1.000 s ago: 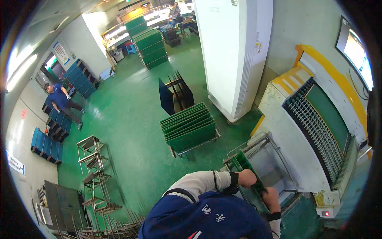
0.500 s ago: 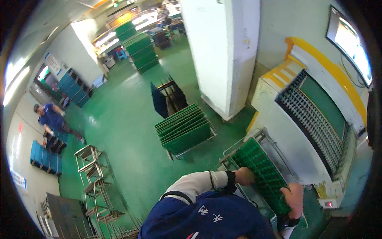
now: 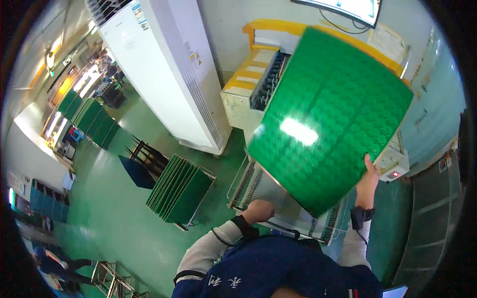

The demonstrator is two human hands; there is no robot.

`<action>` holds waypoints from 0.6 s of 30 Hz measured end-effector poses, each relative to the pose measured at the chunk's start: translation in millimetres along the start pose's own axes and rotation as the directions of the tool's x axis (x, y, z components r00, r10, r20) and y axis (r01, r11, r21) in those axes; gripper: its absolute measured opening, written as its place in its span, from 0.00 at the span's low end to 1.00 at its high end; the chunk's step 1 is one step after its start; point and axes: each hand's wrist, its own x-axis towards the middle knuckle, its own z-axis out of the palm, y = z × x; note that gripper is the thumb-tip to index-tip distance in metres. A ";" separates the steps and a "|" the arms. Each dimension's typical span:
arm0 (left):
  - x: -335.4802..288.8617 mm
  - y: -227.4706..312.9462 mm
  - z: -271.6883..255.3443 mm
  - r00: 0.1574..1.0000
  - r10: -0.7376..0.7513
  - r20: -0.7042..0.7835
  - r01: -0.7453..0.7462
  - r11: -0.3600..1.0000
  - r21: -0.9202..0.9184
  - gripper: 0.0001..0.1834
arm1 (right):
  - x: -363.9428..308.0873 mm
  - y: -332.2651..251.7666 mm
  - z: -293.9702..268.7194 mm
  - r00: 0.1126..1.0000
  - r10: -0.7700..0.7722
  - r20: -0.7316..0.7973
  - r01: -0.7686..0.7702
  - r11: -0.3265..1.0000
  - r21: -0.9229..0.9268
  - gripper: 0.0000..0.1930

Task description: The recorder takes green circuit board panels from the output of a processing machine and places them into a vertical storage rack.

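Observation:
A large green circuit board panel (image 3: 338,109), covered in a repeating pattern and bright with a reflection, is tilted up in front of me. My right hand (image 3: 368,180) grips its lower right edge, thumb on the face. My left hand (image 3: 259,211) is apart from the panel, closed above the near left side of a wire-framed rack cart (image 3: 239,191) with coil-like slotted strips. Whether anything is inside its fingers is hidden. Behind the panel stands a cream machine (image 3: 242,107) with yellow edges; the panel covers much of its roller bed (image 3: 268,82).
A rack of upright green panels (image 3: 181,191) stands to the left, with a dark cart (image 3: 144,161) behind it. A tall white cabinet unit (image 3: 164,74) rises beyond. Someone in dark blue (image 3: 57,260) is at the lower left, near a metal frame (image 3: 114,280).
The panel has come up from low over the rack cart and now faces me. My left hand has left it; my right still holds it. The view has swung right.

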 end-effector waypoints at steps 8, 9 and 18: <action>4.0 -3.4 0.1 1.000 0.023 -0.013 -0.022 1.000 0.019 0.11 | -2.9 46.3 52.7 0.767 0.441 0.465 -0.641 0.532 0.553 0.07; 3.2 -2.8 0.3 1.000 0.009 -0.014 -0.008 1.000 0.014 0.11 | -2.5 60.2 57.4 0.747 0.424 0.512 -0.664 0.449 0.597 0.06; 10.5 -0.3 -8.0 0.995 -0.037 0.093 0.034 0.999 0.033 0.12 | 3.3 137.2 95.4 0.670 0.490 0.558 -0.726 0.278 0.629 0.05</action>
